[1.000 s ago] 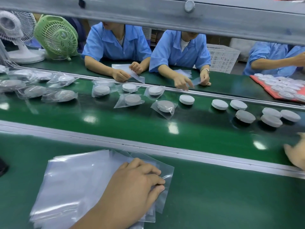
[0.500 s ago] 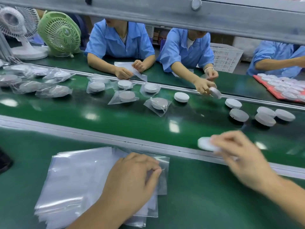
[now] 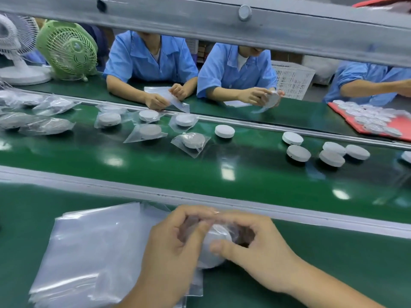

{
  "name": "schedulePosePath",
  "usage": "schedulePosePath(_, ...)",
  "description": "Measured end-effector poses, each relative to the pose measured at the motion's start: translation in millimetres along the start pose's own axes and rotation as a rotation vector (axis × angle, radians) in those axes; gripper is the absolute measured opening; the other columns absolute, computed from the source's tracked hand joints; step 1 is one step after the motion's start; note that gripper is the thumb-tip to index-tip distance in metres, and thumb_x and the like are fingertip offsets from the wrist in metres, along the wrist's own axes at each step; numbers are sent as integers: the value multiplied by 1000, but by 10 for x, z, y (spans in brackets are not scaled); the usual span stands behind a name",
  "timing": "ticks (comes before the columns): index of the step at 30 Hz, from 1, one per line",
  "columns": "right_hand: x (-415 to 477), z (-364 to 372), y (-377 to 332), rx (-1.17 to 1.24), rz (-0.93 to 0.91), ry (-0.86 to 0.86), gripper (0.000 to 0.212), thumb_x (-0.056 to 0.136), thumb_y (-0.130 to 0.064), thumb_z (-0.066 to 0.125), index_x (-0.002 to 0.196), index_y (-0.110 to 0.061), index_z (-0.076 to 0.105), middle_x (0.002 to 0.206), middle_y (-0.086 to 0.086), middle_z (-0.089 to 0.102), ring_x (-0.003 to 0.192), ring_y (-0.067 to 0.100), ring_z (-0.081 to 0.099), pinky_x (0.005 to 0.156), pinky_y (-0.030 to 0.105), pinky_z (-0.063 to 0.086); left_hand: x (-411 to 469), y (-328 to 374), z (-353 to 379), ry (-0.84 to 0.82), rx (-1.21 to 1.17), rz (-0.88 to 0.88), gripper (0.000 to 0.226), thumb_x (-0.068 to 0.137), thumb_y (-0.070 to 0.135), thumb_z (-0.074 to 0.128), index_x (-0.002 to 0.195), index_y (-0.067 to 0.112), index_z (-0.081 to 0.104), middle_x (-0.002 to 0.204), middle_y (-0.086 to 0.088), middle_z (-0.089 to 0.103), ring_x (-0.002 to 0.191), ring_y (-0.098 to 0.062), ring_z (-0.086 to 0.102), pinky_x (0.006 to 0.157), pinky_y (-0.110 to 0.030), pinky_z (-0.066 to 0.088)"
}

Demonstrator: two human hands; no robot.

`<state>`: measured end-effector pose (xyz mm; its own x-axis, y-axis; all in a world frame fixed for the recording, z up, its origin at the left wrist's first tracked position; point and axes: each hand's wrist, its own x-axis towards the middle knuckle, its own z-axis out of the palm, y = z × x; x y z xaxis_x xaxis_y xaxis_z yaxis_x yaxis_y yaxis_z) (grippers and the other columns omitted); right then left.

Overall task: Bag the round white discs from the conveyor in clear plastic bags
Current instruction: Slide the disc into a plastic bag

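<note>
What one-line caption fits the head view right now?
Left hand and right hand slip a white disc into a clear bag above the bag stack.

Blue-shirted staff on the far side: one worker (image 3: pixel 151 61) at 11 o'clock, a second worker (image 3: pixel 235 70) at 12, a third worker (image 3: pixel 367 78) at 2. A green fan (image 3: pixel 67 50) and a white fan (image 3: pixel 15 47) stand at 10, a white mesh basket (image 3: pixel 291 82) at 1, a red tray (image 3: pixel 347 117) at 2, a grey beam (image 3: pixel 200 21) at 12

The conveyor belt (image 3: pixel 244 170) is glossy green, the discs (image 3: pixel 224 131) white. The workers' shirts (image 3: pixel 151 61) are blue; the far tray (image 3: pixel 405 123) looks red.
</note>
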<state>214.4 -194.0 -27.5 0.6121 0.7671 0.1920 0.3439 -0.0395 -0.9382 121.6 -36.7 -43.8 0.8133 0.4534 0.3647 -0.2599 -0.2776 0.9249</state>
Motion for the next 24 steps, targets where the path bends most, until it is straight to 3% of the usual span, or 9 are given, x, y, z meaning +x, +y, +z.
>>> schedulePosePath(4,391,-129,-49,-233,-13,-18,23,81,-47,80,102,-53,75,97,-12,77,84,3,68,80,21,54,46,27,-25,14,183,154,20,95,42,55,115,40,57,119,15,64,114,-5,61,92,-9,43)
schedulePosePath(7,879,-443,70,-425,-44,235,27,80,-34,85,87,-56,71,90,-34,71,83,-14,63,74,4,43,113,-22,-120,20,622,328,35,95,42,49,123,22,49,126,5,47,119,-11,43,104,-24,32)
schedulePosePath(10,1325,-848,313,-615,75,541,22,90,-21,77,98,-41,74,100,-23,73,87,-1,67,73,7,47,186,-81,-256,-233,926,178,29,94,55,42,113,36,53,112,18,46,107,-12,42,94,-30,38)
schedulePosePath(13,1585,-1062,570,-879,362,191,29,102,-27,62,131,-26,69,132,1,68,111,24,68,94,26,50,218,-155,-334,-444,981,135,27,91,64,52,110,49,65,111,32,56,109,-4,50,92,-30,41)
schedulePosePath(15,1637,-1045,632,-980,377,40,30,104,-39,55,130,-32,68,128,-1,69,115,25,65,97,32,49,219,-142,-319,-480,935,175,17,85,61,63,94,52,74,97,34,65,95,-2,60,80,-30,48)
schedulePosePath(18,1659,-1181,680,-1160,230,350,36,96,-51,38,111,-37,66,111,2,72,93,26,66,82,37,55,208,-133,-288,-451,934,232,13,76,62,63,80,56,74,87,36,65,85,3,62,69,-24,52)
schedulePosePath(21,1562,-1569,839,-1389,628,331,46,98,-61,28,134,-48,53,166,12,25,151,36,24,116,59,25,216,-98,-258,-513,943,252,26,78,67,49,82,58,73,94,38,65,92,8,61,74,-24,51)
schedulePosePath(22,1513,-1738,929,-1376,778,256,51,100,-64,25,145,-51,43,171,8,4,156,37,3,119,62,14,235,-100,-255,-555,949,261,35,80,69,41,92,59,72,107,38,64,104,10,57,87,-26,46)
schedulePosePath(24,1416,-2007,1070,-1316,896,174,58,101,-67,23,154,-46,33,172,3,-1,156,37,6,121,60,18,242,-139,-278,-617,968,260,42,84,69,33,109,58,65,126,36,57,120,12,46,97,-29,34)
